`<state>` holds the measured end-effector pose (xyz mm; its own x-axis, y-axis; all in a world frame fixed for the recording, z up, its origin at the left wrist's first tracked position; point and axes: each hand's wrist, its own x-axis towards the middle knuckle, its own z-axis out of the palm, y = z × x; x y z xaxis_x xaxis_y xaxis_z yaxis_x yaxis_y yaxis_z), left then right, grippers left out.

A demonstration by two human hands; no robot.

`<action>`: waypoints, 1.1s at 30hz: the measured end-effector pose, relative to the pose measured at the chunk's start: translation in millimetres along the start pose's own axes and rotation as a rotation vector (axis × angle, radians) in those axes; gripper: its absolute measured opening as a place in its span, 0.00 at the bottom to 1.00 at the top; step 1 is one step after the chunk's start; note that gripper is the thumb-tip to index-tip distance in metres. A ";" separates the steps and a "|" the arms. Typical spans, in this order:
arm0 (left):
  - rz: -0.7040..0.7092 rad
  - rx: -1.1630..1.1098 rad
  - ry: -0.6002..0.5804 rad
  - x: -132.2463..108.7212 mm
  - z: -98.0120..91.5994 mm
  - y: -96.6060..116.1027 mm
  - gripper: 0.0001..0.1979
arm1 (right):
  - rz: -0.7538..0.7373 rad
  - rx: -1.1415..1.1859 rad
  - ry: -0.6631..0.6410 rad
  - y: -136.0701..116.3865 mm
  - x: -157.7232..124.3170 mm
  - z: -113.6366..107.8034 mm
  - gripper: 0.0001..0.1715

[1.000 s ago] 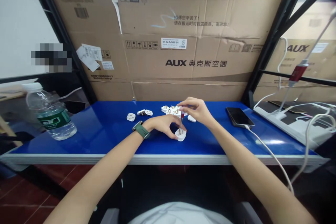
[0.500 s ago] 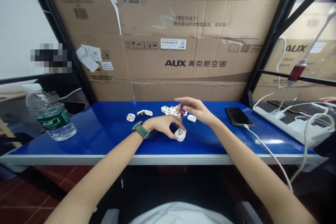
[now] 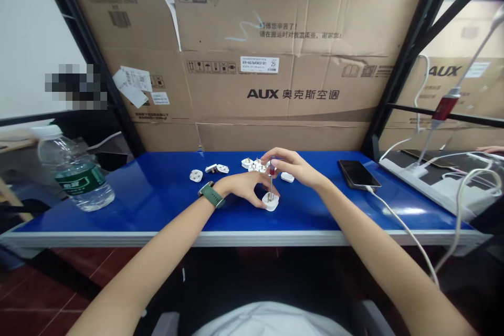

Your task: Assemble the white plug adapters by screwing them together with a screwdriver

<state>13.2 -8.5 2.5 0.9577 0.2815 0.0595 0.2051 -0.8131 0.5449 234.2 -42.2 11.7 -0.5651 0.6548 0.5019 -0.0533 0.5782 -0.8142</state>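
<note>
My left hand [image 3: 249,187] grips a white plug [image 3: 270,202] against the blue table, thumb at its near side and fingers round its far side. The plug lies with its metal pins up. My right hand [image 3: 293,166] has its fingers closed round the red handle of a screwdriver [image 3: 271,178]. The screwdriver stands upright, its tip down among the plug's pins; the exact contact point is too small to make out. Behind my hands sits a group of several white plugs [image 3: 252,165], partly hidden by my right fingers. One white plug piece [image 3: 287,177] lies beside my right hand.
More white plug parts [image 3: 196,175] lie left of my hands on the blue table [image 3: 157,194]. A water bottle [image 3: 76,173] stands at the left end. At the right are a phone [image 3: 359,174] with a cable and a white power strip [image 3: 429,189]. Cardboard [image 3: 283,131] walls the back.
My right fingers have shifted slightly round the screwdriver handle, their tips now lower and further round it. The plug and my left hand stay in place.
</note>
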 end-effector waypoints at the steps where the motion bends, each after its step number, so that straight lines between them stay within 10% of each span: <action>1: 0.002 -0.004 -0.001 0.1 -0.1 0.3 0.25 | 0.002 -0.012 0.004 0.3 0.2 0.9 0.18; 33: -0.003 -0.016 0.011 -1.8 1.3 -5.6 0.26 | -0.048 0.147 -0.109 -8.2 -2.6 1.8 0.16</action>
<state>10.6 -5.2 -1.7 0.9548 0.2895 0.0669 0.2046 -0.8039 0.5584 234.7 -49.6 16.6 -0.6445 0.5666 0.5134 -0.1977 0.5251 -0.8278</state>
